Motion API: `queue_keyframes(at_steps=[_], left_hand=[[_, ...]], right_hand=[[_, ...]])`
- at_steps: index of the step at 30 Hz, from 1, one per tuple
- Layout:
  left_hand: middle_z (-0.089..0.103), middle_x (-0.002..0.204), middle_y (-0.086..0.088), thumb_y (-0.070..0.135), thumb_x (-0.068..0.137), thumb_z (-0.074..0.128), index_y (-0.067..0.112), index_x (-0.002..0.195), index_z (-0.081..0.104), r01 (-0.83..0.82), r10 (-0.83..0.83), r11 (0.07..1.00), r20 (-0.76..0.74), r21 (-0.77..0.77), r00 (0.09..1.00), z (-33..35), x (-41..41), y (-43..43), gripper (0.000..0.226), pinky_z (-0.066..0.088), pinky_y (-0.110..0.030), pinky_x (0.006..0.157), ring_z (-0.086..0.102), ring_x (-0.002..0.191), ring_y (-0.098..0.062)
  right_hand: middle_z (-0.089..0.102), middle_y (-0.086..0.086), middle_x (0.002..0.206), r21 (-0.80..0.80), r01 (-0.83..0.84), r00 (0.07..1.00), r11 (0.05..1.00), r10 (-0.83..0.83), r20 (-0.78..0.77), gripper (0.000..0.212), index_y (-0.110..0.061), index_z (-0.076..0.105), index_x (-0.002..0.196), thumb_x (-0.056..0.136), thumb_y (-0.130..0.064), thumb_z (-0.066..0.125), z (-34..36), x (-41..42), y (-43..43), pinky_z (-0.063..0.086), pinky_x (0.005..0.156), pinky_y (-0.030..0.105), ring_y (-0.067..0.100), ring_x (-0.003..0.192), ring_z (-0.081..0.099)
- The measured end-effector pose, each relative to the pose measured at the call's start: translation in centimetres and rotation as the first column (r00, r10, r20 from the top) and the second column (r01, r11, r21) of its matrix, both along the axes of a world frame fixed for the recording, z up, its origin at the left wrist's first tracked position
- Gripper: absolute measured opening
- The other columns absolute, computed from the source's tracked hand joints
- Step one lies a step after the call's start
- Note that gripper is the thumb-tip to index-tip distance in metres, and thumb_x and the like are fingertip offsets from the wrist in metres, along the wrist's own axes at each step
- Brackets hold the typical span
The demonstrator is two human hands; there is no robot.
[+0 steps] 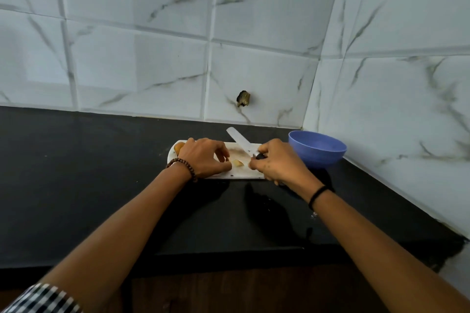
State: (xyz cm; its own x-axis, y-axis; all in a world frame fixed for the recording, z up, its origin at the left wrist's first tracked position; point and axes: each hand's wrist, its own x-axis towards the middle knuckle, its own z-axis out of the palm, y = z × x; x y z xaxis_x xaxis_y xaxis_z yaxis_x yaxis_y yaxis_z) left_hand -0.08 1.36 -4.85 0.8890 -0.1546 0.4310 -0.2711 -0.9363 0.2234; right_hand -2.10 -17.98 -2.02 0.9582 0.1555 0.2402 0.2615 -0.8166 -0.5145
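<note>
A white chopping board (pixel 244 173) lies on the black worktop (pixel 76 173), close to the corner where the two marble-patterned tiled walls (pixel 142 58) meet. Both grips work over it.

The right grip (pixel 276 163) sits at the board's 3 o'clock end, fingers wrapped tight round the dark handle of a knife (pixel 240 140). The knife's white blade slants away towards 11 o'clock, its tip reaching past the board's far edge. The blade is raised off the food rather than lying on it.

The left grip (pixel 203 157) covers the board's 9 o'clock half, knuckles up and fingers curled down towards the surface. Its thumb stretches towards 3 o'clock. I cannot tell whether anything is pinned under the palm or fingers.

A small pale cut piece (pixel 238 163) rests on the board between the two grips, just beside the left thumb tip and at 7 o'clock from the knife blade. An orange-brown piece (pixel 178 147) peeks out at the board's far 9 o'clock corner, behind the left grip.

A blue bowl (pixel 318 152) stands on the worktop at 3 o'clock from the board, just beyond the right grip. Its inside is not visible from here.

A brown bead bracelet (pixel 181 164) circles the left wrist, a black band (pixel 318 194) the right. A dark chipped hole (pixel 243 98) marks the back wall at 12 o'clock from the board.
</note>
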Motion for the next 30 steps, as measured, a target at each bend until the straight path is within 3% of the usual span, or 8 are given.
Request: queue_keyframes(at_steps=[3,6,11,14,18,23,27,30], left_hand=[[0.068,0.096,0.018,0.057,0.08,0.059,0.034,0.099,0.066,-0.023,0.021,0.997,0.034,0.072,0.999,0.1,0.3,0.2,0.031,0.035,-0.031,0.091,0.057,0.097,-0.005],[0.067,0.093,0.016,0.059,0.077,0.058,0.033,0.093,0.065,-0.068,0.06,0.992,0.073,0.102,0.996,0.2,0.4,0.6,0.031,0.037,-0.033,0.09,0.058,0.096,-0.008],[0.063,0.103,0.015,0.06,0.076,0.056,0.035,0.101,0.065,-0.09,0.074,0.978,0.092,0.187,0.993,0.1,0.5,0.4,0.037,0.035,-0.034,0.088,0.054,0.102,-0.01],[0.061,0.11,0.017,0.061,0.08,0.056,0.037,0.11,0.066,-0.032,0.007,0.98,0.125,0.197,0.992,0.1,0.5,-0.1,0.039,0.032,-0.033,0.089,0.05,0.106,-0.008],[0.063,0.113,0.016,0.056,0.09,0.052,0.04,0.113,0.065,0.041,-0.072,0.975,0.137,0.219,0.988,0.1,0.4,-1.0,0.031,0.03,-0.032,0.088,0.049,0.107,-0.008],[0.064,0.114,0.012,0.055,0.093,0.05,0.039,0.114,0.067,0.07,-0.078,0.979,0.035,0.191,0.996,-0.3,0.8,-1.8,0.032,0.031,-0.032,0.089,0.049,0.108,-0.01],[0.068,0.107,0.013,0.049,0.09,0.057,0.036,0.105,0.071,0.032,-0.037,0.996,0.06,0.085,0.998,-0.6,0.8,-2.2,0.024,0.033,-0.032,0.094,0.052,0.107,-0.011],[0.069,0.104,0.012,0.048,0.09,0.058,0.033,0.101,0.073,-0.007,0.001,0.998,0.096,0.059,0.995,-0.7,0.6,-2.6,0.024,0.032,-0.032,0.094,0.053,0.106,-0.01]], right_hand=[[0.066,0.005,0.069,-0.013,0.009,1.0,1.0,-0.009,-0.007,0.025,-0.013,0.067,0.075,0.08,-0.034,0.078,-0.8,1.7,1.4,0.057,0.059,0.038,0.02,0.055,0.062],[0.064,0.002,0.066,-0.043,0.012,1.0,0.999,-0.012,0.0,0.03,-0.013,0.063,0.066,0.077,-0.037,0.078,-1.4,2.6,2.0,0.056,0.064,0.038,0.021,0.063,0.064],[0.064,0.006,0.058,0.02,-0.055,0.992,0.998,0.057,-0.115,0.019,-0.008,0.072,0.082,0.083,-0.027,0.075,-1.0,3.0,1.2,0.046,0.043,0.025,0.014,0.041,0.054],[0.059,0.006,0.059,0.179,-0.077,0.973,0.981,0.113,-0.203,0.017,-0.005,0.07,0.091,0.085,-0.02,0.074,-0.8,2.8,0.4,0.039,0.039,0.024,0.013,0.042,0.047],[0.057,0.006,0.066,0.348,-0.023,0.975,0.937,0.097,-0.198,0.011,-0.016,0.061,0.084,0.094,-0.018,0.066,-0.5,2.3,-0.6,0.035,0.038,0.022,0.009,0.042,0.045],[0.062,0.005,0.068,0.26,-0.013,0.983,0.966,0.06,-0.172,0.026,-0.004,0.067,0.096,0.098,-0.029,0.059,-0.6,0.9,-1.3,0.038,0.04,0.024,0.01,0.045,0.049],[0.068,0.006,0.072,0.154,-0.026,0.988,0.988,0.048,-0.147,0.019,-0.016,0.062,0.112,0.098,-0.027,0.057,-0.6,-0.8,-1.0,0.044,0.042,0.026,0.013,0.049,0.055],[0.071,0.007,0.086,0.011,-0.053,0.995,0.999,0.054,-0.083,0.033,-0.023,0.057,0.131,0.098,-0.027,0.055,-0.8,-1.8,-0.8,0.051,0.05,0.028,0.015,0.058,0.062]])
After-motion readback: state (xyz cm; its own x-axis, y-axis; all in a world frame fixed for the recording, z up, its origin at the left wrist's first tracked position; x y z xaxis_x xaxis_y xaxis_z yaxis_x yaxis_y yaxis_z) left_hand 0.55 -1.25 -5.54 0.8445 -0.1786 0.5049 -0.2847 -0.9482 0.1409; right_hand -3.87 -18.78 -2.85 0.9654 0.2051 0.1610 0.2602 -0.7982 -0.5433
